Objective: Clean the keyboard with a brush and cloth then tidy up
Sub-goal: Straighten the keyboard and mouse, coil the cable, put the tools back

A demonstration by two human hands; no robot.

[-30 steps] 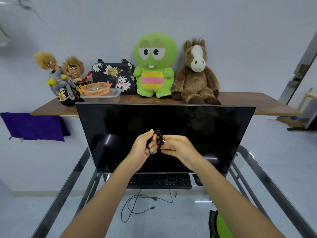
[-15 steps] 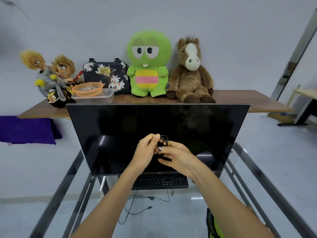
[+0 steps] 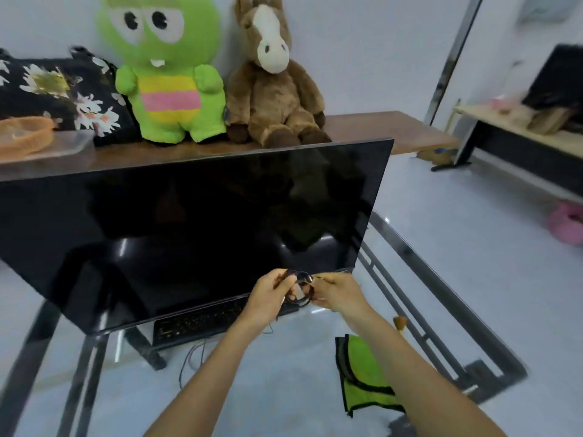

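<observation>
Glass desk (image 3: 284, 389) carries your black keyboard (image 3: 202, 323); your left hand (image 3: 268, 294) and right hand (image 3: 340, 293) both pinch a coiled black cable (image 3: 301, 290).

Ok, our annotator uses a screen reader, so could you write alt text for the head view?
Two bare hands, left and right, hold a coiled black cable between them in front of a dark monitor on a glass desk. A black keyboard sits under the screen, a green cloth lies to the right, and plush toys line a shelf behind.
</observation>
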